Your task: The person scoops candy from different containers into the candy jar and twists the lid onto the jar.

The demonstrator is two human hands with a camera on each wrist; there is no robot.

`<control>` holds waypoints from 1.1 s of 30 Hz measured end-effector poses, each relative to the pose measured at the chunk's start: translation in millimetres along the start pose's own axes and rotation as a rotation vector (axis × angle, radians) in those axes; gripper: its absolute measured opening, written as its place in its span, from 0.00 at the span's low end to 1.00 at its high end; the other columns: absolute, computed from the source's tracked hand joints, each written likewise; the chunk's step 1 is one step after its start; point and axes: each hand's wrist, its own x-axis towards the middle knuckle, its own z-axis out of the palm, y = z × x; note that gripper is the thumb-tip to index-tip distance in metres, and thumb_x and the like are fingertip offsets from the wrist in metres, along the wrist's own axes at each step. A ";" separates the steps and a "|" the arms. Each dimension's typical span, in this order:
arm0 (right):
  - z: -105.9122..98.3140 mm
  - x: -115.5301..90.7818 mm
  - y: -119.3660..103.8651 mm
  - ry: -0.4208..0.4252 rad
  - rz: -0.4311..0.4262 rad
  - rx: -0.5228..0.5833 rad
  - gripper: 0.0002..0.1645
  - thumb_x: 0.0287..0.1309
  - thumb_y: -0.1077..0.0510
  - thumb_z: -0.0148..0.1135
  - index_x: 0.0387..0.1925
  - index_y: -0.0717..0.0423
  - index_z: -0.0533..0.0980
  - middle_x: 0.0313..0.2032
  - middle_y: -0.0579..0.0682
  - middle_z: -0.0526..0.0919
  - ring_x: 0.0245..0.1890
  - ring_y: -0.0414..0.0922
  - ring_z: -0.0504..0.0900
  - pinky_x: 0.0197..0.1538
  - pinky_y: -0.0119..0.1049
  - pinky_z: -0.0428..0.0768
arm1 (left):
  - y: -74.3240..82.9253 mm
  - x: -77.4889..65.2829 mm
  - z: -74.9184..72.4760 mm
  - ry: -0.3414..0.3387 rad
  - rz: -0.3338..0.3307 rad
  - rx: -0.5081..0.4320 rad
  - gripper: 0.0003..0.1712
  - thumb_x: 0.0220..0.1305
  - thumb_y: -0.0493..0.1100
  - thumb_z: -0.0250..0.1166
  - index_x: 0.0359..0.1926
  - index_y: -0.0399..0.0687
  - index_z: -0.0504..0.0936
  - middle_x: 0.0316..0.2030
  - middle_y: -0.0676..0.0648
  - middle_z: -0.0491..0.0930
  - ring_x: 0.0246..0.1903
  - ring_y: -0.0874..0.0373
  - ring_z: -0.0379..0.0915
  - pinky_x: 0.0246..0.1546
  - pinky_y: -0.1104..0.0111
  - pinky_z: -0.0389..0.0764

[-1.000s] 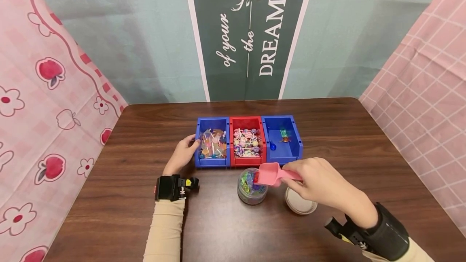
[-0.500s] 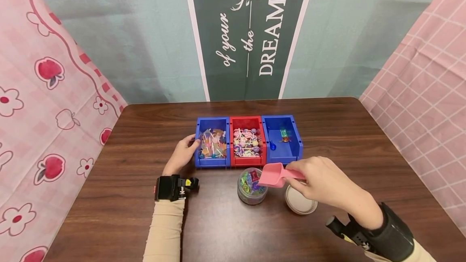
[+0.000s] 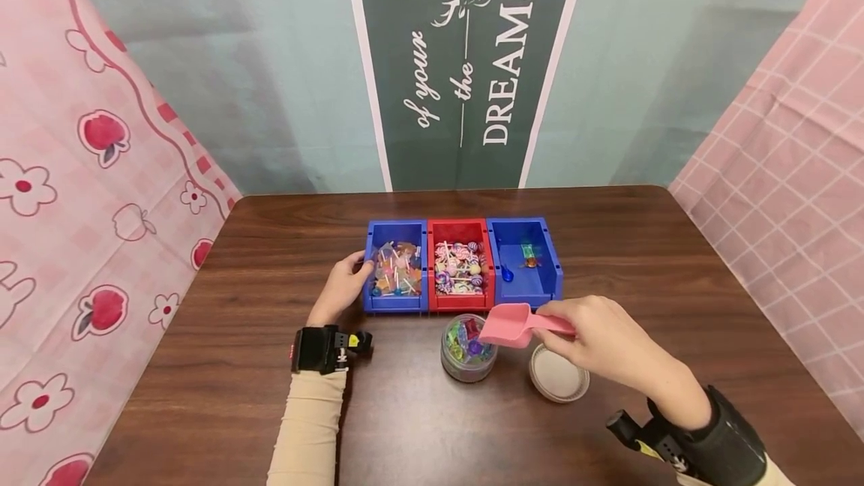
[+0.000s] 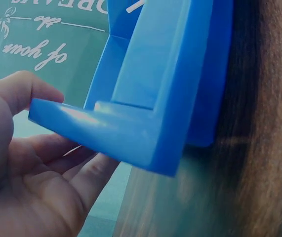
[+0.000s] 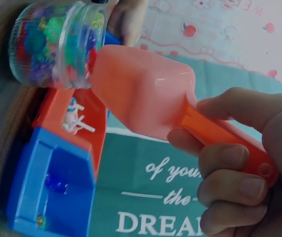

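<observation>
My right hand [image 3: 597, 332] grips a pink scoop [image 3: 508, 324] by its handle. The scoop's front edge overlaps the mouth of a clear jar [image 3: 466, 367] full of colourful translucent pieces; in the right wrist view the scoop [image 5: 145, 89] looks bare inside. At the left end of the bins, my left hand [image 3: 343, 285] holds the side wall of a blue bin [image 3: 398, 304], thumb and fingers on either side of it in the left wrist view. Lollipops and brownish pieces fill this bin.
A red bin [image 3: 461, 303] of small lollipops stands in the middle of the row. The right-hand blue bin [image 3: 518, 289] has a few small pieces inside. A round whitish lid [image 3: 559, 375] lies right of the jar, under the right hand. Fabric hangs behind the table.
The scoop has drawn slightly right and no longer shows the red piece at its front edge; a red piece now shows in the jar. The left hand keeps its hold.
</observation>
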 end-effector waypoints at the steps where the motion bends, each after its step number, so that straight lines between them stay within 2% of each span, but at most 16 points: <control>1: 1.2 -0.7 3.4 0.021 0.001 0.003 0.09 0.49 0.56 0.70 0.34 0.54 0.83 0.17 0.36 0.72 0.17 0.27 0.59 0.20 0.23 0.58 | 0.6 -0.1 0.6 0.003 -0.001 0.002 0.28 0.72 0.43 0.48 0.68 0.33 0.64 0.62 0.30 0.71 0.58 0.42 0.71 0.65 0.50 0.71; 3: 3.3 -1.6 10.5 0.078 -0.002 -0.003 0.09 0.48 0.58 0.69 0.34 0.54 0.83 0.16 0.36 0.69 0.17 0.27 0.57 0.21 0.23 0.56 | 1.7 -0.4 1.7 0.014 0.007 0.012 0.28 0.72 0.43 0.49 0.68 0.32 0.63 0.62 0.30 0.71 0.58 0.41 0.71 0.65 0.50 0.71; 7: 7.6 -2.4 23.0 0.168 0.050 0.012 0.09 0.48 0.61 0.67 0.35 0.55 0.83 0.14 0.36 0.62 0.17 0.27 0.54 0.21 0.22 0.54 | 6.3 -1.4 3.6 0.027 0.037 0.027 0.30 0.71 0.42 0.49 0.69 0.33 0.60 0.64 0.30 0.69 0.60 0.41 0.70 0.64 0.50 0.72; 9: 9.5 -1.9 28.6 0.183 0.093 0.026 0.09 0.49 0.61 0.66 0.36 0.57 0.83 0.15 0.37 0.60 0.16 0.28 0.54 0.21 0.23 0.53 | 9.3 -2.4 4.7 0.025 0.048 0.036 0.32 0.71 0.42 0.50 0.71 0.34 0.57 0.65 0.30 0.68 0.61 0.41 0.69 0.64 0.50 0.72; 12: 12.9 -0.6 35.8 0.189 0.168 0.049 0.08 0.52 0.62 0.64 0.36 0.60 0.81 0.14 0.40 0.61 0.16 0.30 0.55 0.21 0.24 0.55 | 12.9 -4.5 6.0 0.032 0.076 0.100 0.34 0.70 0.43 0.51 0.72 0.33 0.54 0.66 0.30 0.65 0.63 0.41 0.67 0.66 0.49 0.70; 15: 17.7 0.5 41.9 0.184 0.244 0.064 0.09 0.54 0.63 0.62 0.37 0.62 0.81 0.15 0.42 0.64 0.16 0.33 0.58 0.21 0.26 0.56 | 15.4 -7.2 7.3 0.076 0.137 0.174 0.35 0.67 0.41 0.54 0.71 0.30 0.55 0.68 0.29 0.62 0.66 0.39 0.63 0.69 0.49 0.66; 18: 24.3 0.1 46.8 0.178 0.305 0.083 0.11 0.55 0.62 0.61 0.40 0.64 0.80 0.16 0.45 0.68 0.17 0.36 0.61 0.21 0.26 0.57 | 18.1 -10.9 9.0 0.119 0.210 0.234 0.36 0.64 0.39 0.56 0.69 0.27 0.57 0.70 0.29 0.58 0.70 0.37 0.57 0.72 0.48 0.60; 22: 32.9 1.9 51.6 0.190 0.333 0.086 0.12 0.56 0.62 0.60 0.41 0.66 0.79 0.18 0.48 0.71 0.18 0.39 0.63 0.22 0.28 0.58 | 23.8 -18.9 12.9 0.145 0.295 0.276 0.35 0.63 0.37 0.57 0.69 0.29 0.59 0.72 0.31 0.54 0.72 0.37 0.52 0.72 0.47 0.57; 26: 38.0 4.9 55.2 0.198 0.355 0.085 0.13 0.57 0.62 0.59 0.41 0.67 0.79 0.18 0.49 0.72 0.19 0.41 0.65 0.23 0.29 0.58 | 30.2 -28.7 23.0 0.191 0.446 0.310 0.33 0.60 0.35 0.59 0.66 0.30 0.65 0.70 0.32 0.60 0.71 0.37 0.56 0.68 0.46 0.64; 28: 40.7 6.6 56.9 0.188 0.367 0.082 0.13 0.57 0.62 0.59 0.41 0.67 0.79 0.18 0.49 0.72 0.19 0.41 0.65 0.24 0.30 0.58 | 33.6 -33.5 29.1 0.212 0.533 0.327 0.30 0.59 0.34 0.60 0.63 0.30 0.69 0.68 0.33 0.64 0.69 0.38 0.60 0.63 0.50 0.73; 31: 46.0 9.1 59.6 0.171 0.376 0.077 0.12 0.56 0.62 0.59 0.39 0.66 0.79 0.18 0.48 0.71 0.20 0.42 0.66 0.25 0.30 0.59 | 39.6 -40.6 36.7 0.189 0.631 0.297 0.25 0.59 0.33 0.60 0.60 0.33 0.74 0.64 0.35 0.71 0.66 0.40 0.66 0.58 0.51 0.77; 33: 49.7 10.3 60.9 0.166 0.378 0.081 0.11 0.56 0.62 0.59 0.39 0.66 0.79 0.17 0.48 0.71 0.19 0.42 0.66 0.24 0.31 0.60 | 43.3 -44.8 40.1 0.130 0.668 0.255 0.23 0.61 0.33 0.60 0.58 0.35 0.76 0.62 0.36 0.74 0.63 0.42 0.70 0.57 0.52 0.78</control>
